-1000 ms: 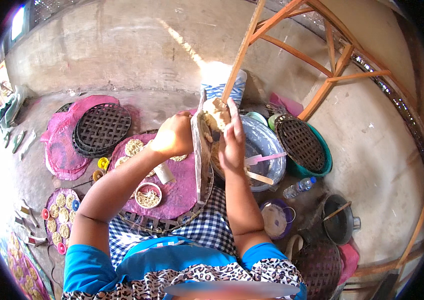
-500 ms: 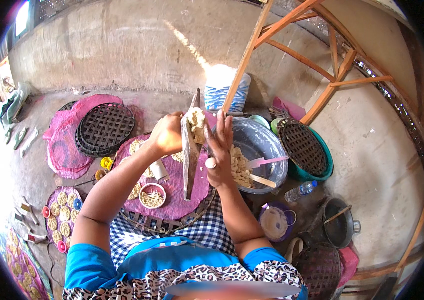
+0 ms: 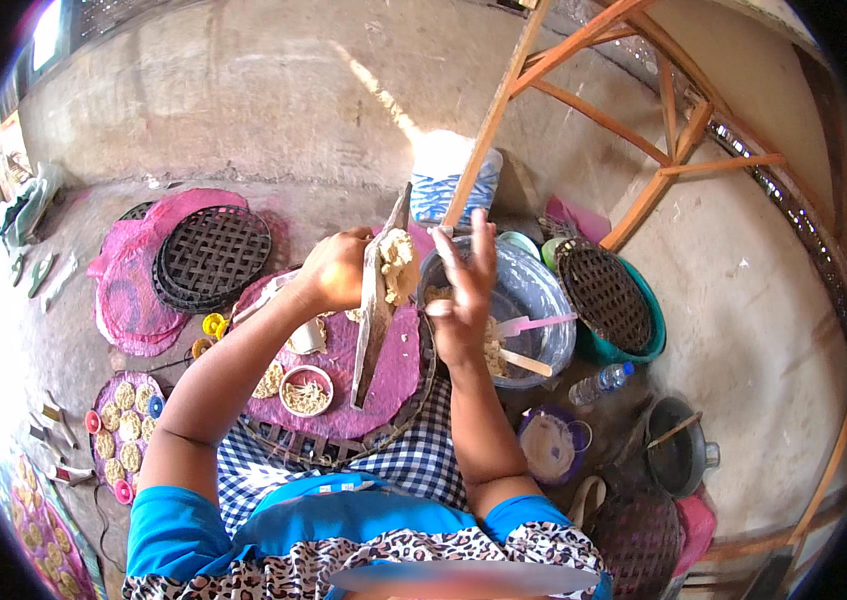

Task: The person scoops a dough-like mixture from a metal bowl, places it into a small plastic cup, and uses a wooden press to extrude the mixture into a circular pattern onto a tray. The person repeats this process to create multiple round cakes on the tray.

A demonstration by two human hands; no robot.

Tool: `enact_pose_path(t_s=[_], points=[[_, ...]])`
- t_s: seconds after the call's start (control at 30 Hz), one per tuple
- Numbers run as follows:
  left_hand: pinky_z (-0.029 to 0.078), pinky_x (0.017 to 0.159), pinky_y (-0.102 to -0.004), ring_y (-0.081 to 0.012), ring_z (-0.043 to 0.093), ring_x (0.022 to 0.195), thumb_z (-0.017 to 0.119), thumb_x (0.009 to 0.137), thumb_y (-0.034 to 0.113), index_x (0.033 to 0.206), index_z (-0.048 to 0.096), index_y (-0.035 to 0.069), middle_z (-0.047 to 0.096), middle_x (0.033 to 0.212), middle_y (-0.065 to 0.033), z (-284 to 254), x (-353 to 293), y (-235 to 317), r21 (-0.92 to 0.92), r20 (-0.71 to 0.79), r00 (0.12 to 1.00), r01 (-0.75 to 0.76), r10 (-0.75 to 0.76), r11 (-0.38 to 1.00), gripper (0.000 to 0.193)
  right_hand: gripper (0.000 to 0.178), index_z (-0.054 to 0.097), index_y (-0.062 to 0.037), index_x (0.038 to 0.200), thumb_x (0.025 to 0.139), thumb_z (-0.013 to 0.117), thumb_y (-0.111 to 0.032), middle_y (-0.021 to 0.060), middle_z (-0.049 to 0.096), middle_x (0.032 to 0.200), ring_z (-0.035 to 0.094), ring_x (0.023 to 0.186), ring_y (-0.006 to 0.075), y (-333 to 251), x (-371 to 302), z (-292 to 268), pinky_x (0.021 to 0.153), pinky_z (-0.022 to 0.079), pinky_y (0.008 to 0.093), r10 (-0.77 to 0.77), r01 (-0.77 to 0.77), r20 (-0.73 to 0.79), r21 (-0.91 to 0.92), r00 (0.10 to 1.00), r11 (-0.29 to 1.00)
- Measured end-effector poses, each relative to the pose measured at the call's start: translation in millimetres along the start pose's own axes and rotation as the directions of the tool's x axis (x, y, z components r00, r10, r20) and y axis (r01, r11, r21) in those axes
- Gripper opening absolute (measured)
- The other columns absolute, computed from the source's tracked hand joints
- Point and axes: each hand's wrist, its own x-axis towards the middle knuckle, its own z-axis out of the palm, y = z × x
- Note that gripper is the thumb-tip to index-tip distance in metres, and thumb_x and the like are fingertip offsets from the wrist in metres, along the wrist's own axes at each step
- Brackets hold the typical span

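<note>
left hand [image 3: 336, 270] clamped on a flat woven tray [image 3: 374, 310] held on edge, dough lump [image 3: 396, 262] stuck on it, just left of the clear bowl [image 3: 534, 300]; right hand [image 3: 462, 300] spread open beside the dough.

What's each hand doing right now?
Left hand: closed, holding the flat board on edge.
Right hand: open, fingers spread beside the dough.

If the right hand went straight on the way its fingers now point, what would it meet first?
The right hand points up the picture, away from the person. Probably the blue-and-white patterned sack beside the slanting wooden pole comes first, though depth is unclear.
</note>
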Motion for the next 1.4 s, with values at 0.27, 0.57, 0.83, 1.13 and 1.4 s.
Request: enact_pose_path(t_s=[0.27, 0.57, 0.83, 1.13, 1.4], points=[[0.048, 0.07, -0.042, -0.036, 0.059, 0.08, 0.066, 0.063, 0.036, 0.089, 0.064, 0.006, 0.06, 0.089, -0.0196, 6, -4, -5, 0.022, -0.03, 0.999, -0.034, 0.035, 0.999, 0.039, 0.089, 0.064, -0.011, 0.107, 0.066, 0.031, -0.083, 0.0184, 0.014, 0.146, 0.003, 0.134, 0.0436, 1, -19, 21, 0.099, 0.01, 0.0644, 0.034, -0.01, 0.257, -0.093, 0.966, 0.996], [0.045, 0.071, -0.0426, -0.0364, 0.056, 0.079, 0.069, 0.058, 0.03, 0.093, 0.06, 0.003, 0.058, 0.087, -0.0192, 8, -3, -9, -0.006, 0.038, 0.994, -0.101, 0.101, 0.995, 0.046, 0.077, 0.061, -0.0116, 0.113, 0.076, 0.035, -0.074, 0.0211, 0.03, 0.139, 0.021, 0.13, 0.0408, 6, -2, 7, 0.105, 0.014, 0.0508, -0.032, 0.032, -0.002, 0.005, 0.999, 0.999], [0.045, 0.067, -0.0421, -0.0372, 0.055, 0.076, 0.069, 0.055, 0.028, 0.09, 0.06, 0.003, 0.056, 0.084, -0.0186, 5, -7, -6, -0.016, -0.001, 0.996, -0.094, 0.094, 0.995, 0.044, 0.085, 0.063, -0.0217, 0.111, 0.065, 0.029, -0.084, 0.0199, 0.017, 0.145, 0.004, 0.133, 0.046, 1, -30, 22, 0.098, 0.005, 0.0666, 0.002, 0.013, 0.176, -0.081, 0.984, 0.997], [0.045, 0.066, -0.0422, -0.037, 0.055, 0.074, 0.07, 0.053, 0.025, 0.087, 0.058, 0.001, 0.056, 0.083, -0.0175, 6, -5, -2, 0.018, -0.048, 0.987, -0.15, 0.151, 0.988, 0.043, 0.085, 0.053, -0.0122, 0.123, 0.075, 0.026, -0.077, 0.0214, 0.021, 0.143, 0.014, 0.133, 0.0402, 12, -14, 8, 0.107, 0.008, 0.0506, 0.087, -0.09, 0.039, 0.095, 0.995, 0.991], [0.047, 0.065, -0.0418, -0.0343, 0.058, 0.074, 0.069, 0.058, 0.032, 0.083, 0.063, 0.006, 0.059, 0.084, -0.0155, 12, -12, -1, 0.043, -0.029, 0.998, -0.046, 0.047, 0.998, 0.037, 0.088, 0.066, -0.0076, 0.102, 0.066, 0.033, -0.082, 0.0201, 0.017, 0.145, 0.007, 0.132, 0.046, 5, -38, 23, 0.099, 0.008, 0.0652, -0.012, 0.038, 0.214, -0.118, 0.977, 0.992]])
